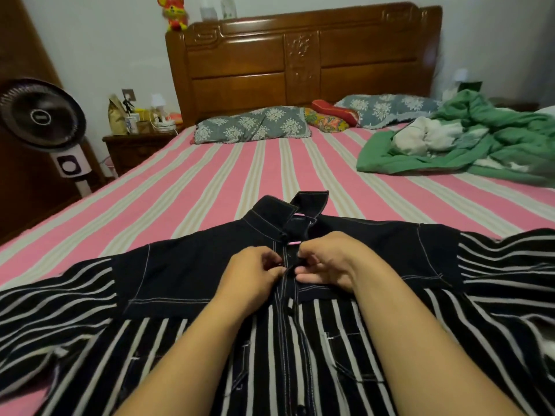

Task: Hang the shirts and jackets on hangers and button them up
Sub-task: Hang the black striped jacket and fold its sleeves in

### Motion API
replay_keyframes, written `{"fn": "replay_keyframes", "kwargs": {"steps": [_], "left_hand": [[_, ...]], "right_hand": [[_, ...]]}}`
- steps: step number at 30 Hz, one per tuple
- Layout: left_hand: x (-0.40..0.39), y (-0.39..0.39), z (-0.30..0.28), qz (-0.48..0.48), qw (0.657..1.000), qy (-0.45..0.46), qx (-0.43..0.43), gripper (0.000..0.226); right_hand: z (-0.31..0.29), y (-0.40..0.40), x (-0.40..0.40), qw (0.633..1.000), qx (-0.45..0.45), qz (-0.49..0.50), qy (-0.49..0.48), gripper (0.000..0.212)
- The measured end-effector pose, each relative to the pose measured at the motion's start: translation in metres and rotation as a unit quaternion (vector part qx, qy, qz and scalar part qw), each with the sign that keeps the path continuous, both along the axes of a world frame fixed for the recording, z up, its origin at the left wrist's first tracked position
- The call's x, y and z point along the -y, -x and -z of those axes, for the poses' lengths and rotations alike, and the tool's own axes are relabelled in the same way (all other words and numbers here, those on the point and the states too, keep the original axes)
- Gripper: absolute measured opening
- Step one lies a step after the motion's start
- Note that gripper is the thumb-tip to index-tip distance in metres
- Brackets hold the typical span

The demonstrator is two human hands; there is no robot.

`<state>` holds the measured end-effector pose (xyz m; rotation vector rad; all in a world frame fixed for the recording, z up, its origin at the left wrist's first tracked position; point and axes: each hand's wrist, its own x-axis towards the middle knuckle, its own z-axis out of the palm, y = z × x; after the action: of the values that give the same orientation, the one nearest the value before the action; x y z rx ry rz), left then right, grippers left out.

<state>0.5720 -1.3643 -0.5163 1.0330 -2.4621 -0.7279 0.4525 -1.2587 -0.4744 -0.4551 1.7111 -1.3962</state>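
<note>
Buttoning the striped jacket (192, 265) at the bed's (210, 169) near edge
Left hand (255, 274) and right hand (327, 262) pinch the placket edges together, aligning button with hole

One black striped shirt (186, 274), two hands, left hand (255, 271) and right hand (330, 259), two floral pillows (252, 124), one green quilt (468, 139), one fan (40, 112), one wooden headboard (303, 55).

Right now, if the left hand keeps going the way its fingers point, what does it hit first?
Likely the right hand: the left hand points rightward across the shirt placket, both pinching the fabric there, almost touching. Depth looks matched, though one view can't confirm.
</note>
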Motion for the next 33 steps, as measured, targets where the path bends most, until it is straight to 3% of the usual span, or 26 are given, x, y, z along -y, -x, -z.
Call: {"fn": "replay_keyframes", "kwargs": {"steps": [6, 8, 10, 12, 15, 20, 26, 33], "left_hand": [[-0.006, 0.001, -0.015, -0.023, 0.999, -0.021, -0.013, 0.018], [-0.008, -0.001, -0.023, -0.055, 0.984, -0.14, -0.093, 0.02], [-0.011, -0.003, -0.031, -0.068, 0.929, -0.322, -0.172, 0.022], [-0.012, -0.005, -0.032, -0.066, 0.884, -0.415, -0.204, 0.024], [-0.007, -0.003, -0.025, -0.061, 0.904, -0.382, -0.183, 0.019], [0.007, 0.0, -0.013, -0.082, 0.962, -0.229, -0.122, 0.027], [0.006, -0.002, -0.014, -0.065, 0.939, -0.291, -0.171, 0.024], [0.003, -0.005, -0.019, -0.045, 0.904, -0.373, -0.206, 0.028]], "right_hand": [[0.009, -0.008, 0.013, 0.998, -0.06, 0.024, -0.013, 0.004], [0.009, -0.01, 0.014, 0.997, -0.072, 0.001, -0.013, 0.006], [0.008, -0.013, 0.016, 0.996, -0.085, -0.011, -0.016, 0.011], [0.009, -0.019, 0.02, 0.995, -0.095, -0.001, -0.017, 0.014], [0.012, -0.029, 0.026, 0.993, -0.115, 0.04, -0.011, 0.011], [0.018, -0.029, 0.026, 0.989, -0.119, 0.085, 0.002, 0.001], [0.016, -0.022, 0.021, 0.994, -0.103, 0.042, 0.011, 0.019], [0.015, -0.01, 0.016, 0.997, -0.081, -0.011, 0.001, 0.013]]}}
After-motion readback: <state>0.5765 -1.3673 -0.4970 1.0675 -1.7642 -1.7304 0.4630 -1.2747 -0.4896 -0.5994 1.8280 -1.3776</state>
